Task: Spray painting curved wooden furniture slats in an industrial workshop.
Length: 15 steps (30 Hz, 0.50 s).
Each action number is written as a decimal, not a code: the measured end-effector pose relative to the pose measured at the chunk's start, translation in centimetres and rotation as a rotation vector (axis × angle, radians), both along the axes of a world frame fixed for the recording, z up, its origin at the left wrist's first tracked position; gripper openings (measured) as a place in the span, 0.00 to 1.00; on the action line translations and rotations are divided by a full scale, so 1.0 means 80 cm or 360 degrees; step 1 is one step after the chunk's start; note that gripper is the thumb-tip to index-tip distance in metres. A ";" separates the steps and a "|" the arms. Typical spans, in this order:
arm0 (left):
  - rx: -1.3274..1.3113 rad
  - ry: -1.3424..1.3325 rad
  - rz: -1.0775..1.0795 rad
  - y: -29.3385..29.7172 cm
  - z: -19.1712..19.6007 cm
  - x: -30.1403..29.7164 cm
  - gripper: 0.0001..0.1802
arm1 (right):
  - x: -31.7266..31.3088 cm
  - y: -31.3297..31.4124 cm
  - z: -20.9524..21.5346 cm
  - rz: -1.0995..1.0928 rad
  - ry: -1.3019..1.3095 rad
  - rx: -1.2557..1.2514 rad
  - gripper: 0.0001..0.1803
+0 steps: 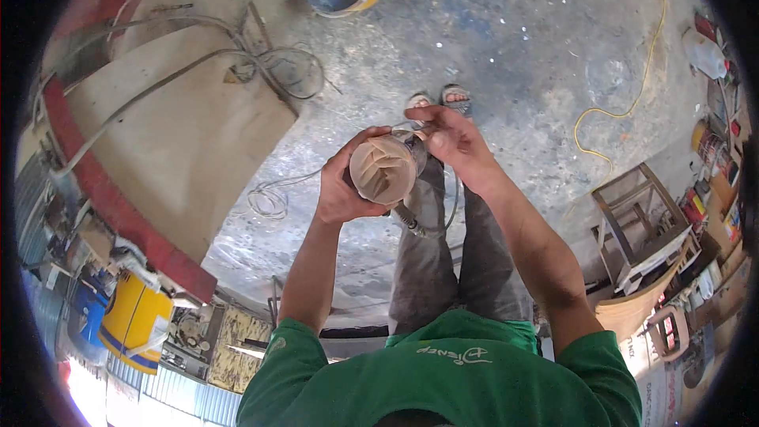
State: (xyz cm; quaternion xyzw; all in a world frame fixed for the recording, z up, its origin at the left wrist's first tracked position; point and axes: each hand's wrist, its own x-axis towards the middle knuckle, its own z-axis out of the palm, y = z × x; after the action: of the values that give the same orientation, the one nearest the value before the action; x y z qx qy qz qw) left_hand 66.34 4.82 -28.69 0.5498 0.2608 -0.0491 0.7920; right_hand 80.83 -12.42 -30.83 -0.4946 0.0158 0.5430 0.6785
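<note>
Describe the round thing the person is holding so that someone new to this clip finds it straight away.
At the picture's centre, above the green shirt, both hands meet over the concrete floor. The left hand cups a tan disc with folded flaps, the right hand beside it. Nothing else held is round and tan.

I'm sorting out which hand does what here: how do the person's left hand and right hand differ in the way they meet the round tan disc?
The left hand wraps the side of the round tan disc, fingers curled under its rim; the right hand sits past its far edge, fingers pinched at the dark part behind it. The left hand is nearer the camera, the right hand farther out, toward the feet. Both are bare and raised over the concrete floor.
</note>
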 end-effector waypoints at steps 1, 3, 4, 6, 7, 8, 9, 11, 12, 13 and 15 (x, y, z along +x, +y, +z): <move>0.0033 -0.0001 -0.0003 0.007 0.009 -0.004 0.57 | 0.001 0.019 0.012 0.0122 -0.0137 0.0065 0.21; -0.0087 -0.0417 0.0172 0.014 0.022 -0.005 0.62 | 0.003 0.042 0.027 0.0251 -0.0305 0.0145 0.20; -0.0070 -0.0480 0.0147 0.020 0.023 -0.008 0.65 | 0.002 0.050 0.031 0.0196 -0.0101 0.0187 0.18; -0.0021 -0.0547 0.0132 0.028 0.034 -0.009 0.63 | 0.005 0.062 0.043 0.0123 0.0104 0.0206 0.13; 0.0008 -0.0598 0.0115 0.030 0.039 -0.009 0.62 | 0.010 0.063 0.046 0.0139 0.0090 0.0219 0.13; -0.0070 -0.0594 0.0181 0.028 0.048 -0.007 0.58 | 0.012 0.063 0.049 0.0189 0.0084 0.0258 0.13; -0.0062 -0.0607 0.0196 0.029 0.055 -0.005 0.58 | 0.013 0.062 0.051 0.0242 0.0078 0.0295 0.13; 0.0151 -0.0649 0.0144 0.032 0.066 -0.003 0.55 | 0.007 0.059 0.058 0.0265 -0.0039 0.0375 0.14; 0.0219 -0.0631 0.0233 0.030 0.069 -0.003 0.50 | 0.001 0.056 0.060 0.0130 0.0043 0.0205 0.13; 0.0237 -0.0646 0.0256 0.032 0.072 -0.008 0.50 | -0.007 0.049 0.057 -0.0004 0.0122 0.0035 0.15; 0.0513 -0.0572 0.0323 0.030 0.070 0.001 0.45 | -0.023 -0.007 0.022 0.0188 0.0080 -0.0073 0.23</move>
State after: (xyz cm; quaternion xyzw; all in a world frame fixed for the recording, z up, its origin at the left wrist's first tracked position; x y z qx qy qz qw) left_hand 66.43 7.23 -23.06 0.6399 0.1742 0.1713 0.7286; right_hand 79.01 -12.96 -29.08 -0.4964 0.0160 0.5938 0.6330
